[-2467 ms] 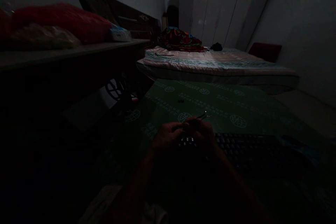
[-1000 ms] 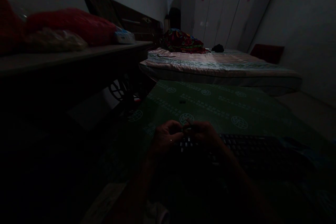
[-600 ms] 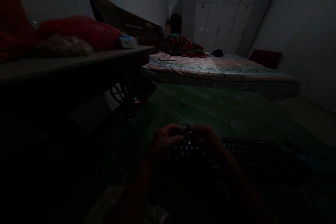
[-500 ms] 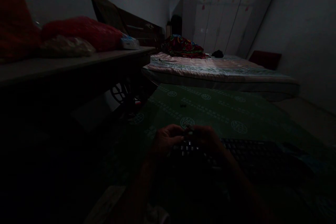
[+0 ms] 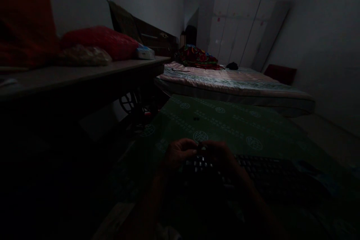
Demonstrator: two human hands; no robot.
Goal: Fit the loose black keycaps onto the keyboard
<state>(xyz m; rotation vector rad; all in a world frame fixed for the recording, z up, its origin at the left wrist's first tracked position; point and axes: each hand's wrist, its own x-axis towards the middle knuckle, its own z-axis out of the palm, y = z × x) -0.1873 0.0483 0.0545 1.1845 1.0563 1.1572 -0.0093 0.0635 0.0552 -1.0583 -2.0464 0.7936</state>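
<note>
A black keyboard (image 5: pixel 270 170) lies on the green printed table cover (image 5: pixel 225 125); light spots show among the keys at its left part. Above that part my left hand (image 5: pixel 178 153) is closed, thumb and fingers pinched together. My right hand (image 5: pixel 221 153) is closed as well, its fingertips meeting those of the left. Between the fingertips is something small and dark, too dim to name. Farther back on the cover sit small black pieces (image 5: pixel 196 119), side by side. Both forearms and the near table edge sink into shadow.
At the left a long bench top (image 5: pixel 118 68) holds a red bag (image 5: pixel 98 41), an orange bag (image 5: pixel 25 18) and a small white-and-blue box (image 5: pixel 145 52). A bed (image 5: pixel 233 82) stands beyond the table, with a wardrobe (image 5: pixel 236 30) behind it. A spoked wheel (image 5: pixel 128 103) is under the bench.
The view has tilted up slightly, so the room sits lower in the picture. Both hands stay pinched together over the keyboard, with only small finger shifts.
</note>
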